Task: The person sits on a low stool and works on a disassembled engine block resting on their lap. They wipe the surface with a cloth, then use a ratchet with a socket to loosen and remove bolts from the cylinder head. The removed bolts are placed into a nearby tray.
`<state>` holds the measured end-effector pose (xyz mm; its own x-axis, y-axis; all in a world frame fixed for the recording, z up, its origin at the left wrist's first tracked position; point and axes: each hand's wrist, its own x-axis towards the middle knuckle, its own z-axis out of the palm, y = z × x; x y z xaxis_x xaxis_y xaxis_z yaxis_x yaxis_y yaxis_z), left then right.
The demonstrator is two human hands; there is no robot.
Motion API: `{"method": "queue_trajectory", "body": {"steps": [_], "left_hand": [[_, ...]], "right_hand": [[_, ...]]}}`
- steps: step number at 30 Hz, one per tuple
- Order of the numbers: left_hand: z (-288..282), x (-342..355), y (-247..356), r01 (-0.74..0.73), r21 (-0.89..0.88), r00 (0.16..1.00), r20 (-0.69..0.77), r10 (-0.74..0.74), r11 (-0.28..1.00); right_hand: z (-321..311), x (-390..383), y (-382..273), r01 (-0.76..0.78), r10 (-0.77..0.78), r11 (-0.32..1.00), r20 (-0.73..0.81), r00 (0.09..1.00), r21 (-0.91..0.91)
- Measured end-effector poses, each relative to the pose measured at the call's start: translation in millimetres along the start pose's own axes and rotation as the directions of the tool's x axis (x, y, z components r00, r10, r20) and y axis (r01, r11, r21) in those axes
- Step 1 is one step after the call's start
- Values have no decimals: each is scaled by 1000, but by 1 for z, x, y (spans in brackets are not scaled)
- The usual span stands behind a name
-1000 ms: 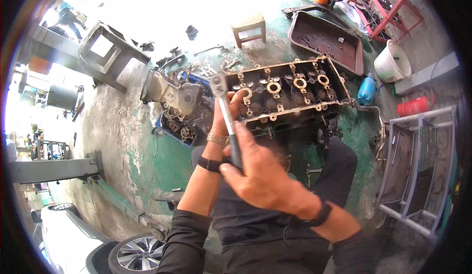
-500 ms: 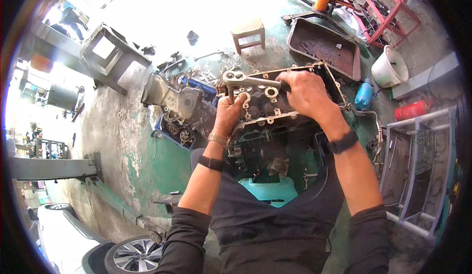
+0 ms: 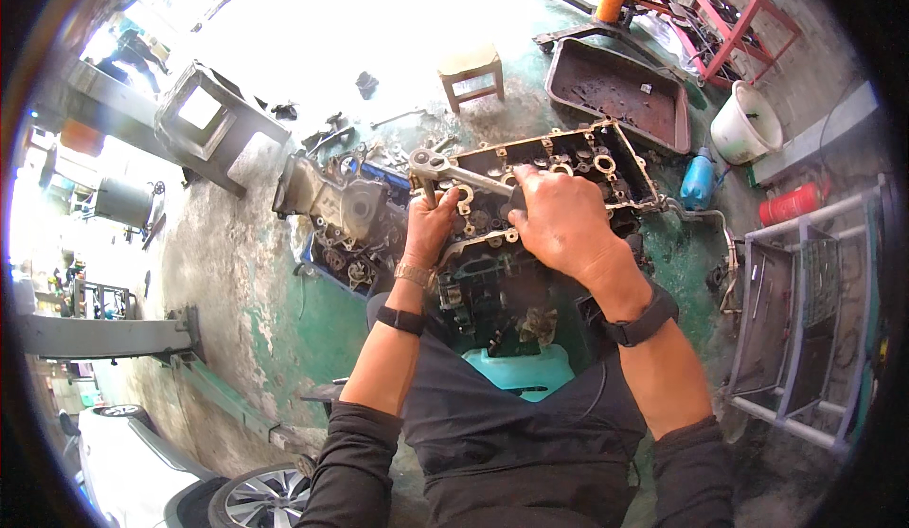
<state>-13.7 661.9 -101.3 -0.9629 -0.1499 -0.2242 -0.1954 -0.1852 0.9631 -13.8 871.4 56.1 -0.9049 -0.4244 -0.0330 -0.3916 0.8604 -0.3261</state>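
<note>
My right hand (image 3: 563, 220) is closed round the dark grip of a ratchet wrench (image 3: 478, 178), whose steel handle slants up to the left. Under the ratchet's round head, the fingers of my left hand (image 3: 429, 230) wrap round the upright socket extension (image 3: 429, 192). The extension's lower end is hidden by that hand. Both hands are over the left part of an engine (image 3: 620, 137) with an open top, a pale metal rim and several round openings inside. A turquoise plastic container (image 3: 525, 373) lies below the engine, between my legs.
Left of the engine sit a metal engine cover (image 3: 355, 208) and loose parts in a blue tray (image 3: 333, 279). A stool (image 3: 471, 71), a dirty drip tray (image 3: 620, 97), a white bucket (image 3: 748, 125) and a blue bottle (image 3: 697, 179) stand beyond. A grey rack (image 3: 797, 320) is at right.
My right hand has swung the ratchet handle toward me and a little left. The left hand stays round the extension below the ratchet head. The view has shifted slightly.
</note>
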Motion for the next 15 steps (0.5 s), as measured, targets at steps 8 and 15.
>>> {"method": "queue_trajectory", "body": {"steps": [8,15], "left_hand": [[1,-4,2,-106,-66,994,-26,105,992],[4,-12,9,-117,-143,991,-82,105,983]], "right_hand": [[-3,-8,-15,8,-8,999,-10,1000,39],[-12,-6,-28,103,-101,992,-45,994,69]]}}
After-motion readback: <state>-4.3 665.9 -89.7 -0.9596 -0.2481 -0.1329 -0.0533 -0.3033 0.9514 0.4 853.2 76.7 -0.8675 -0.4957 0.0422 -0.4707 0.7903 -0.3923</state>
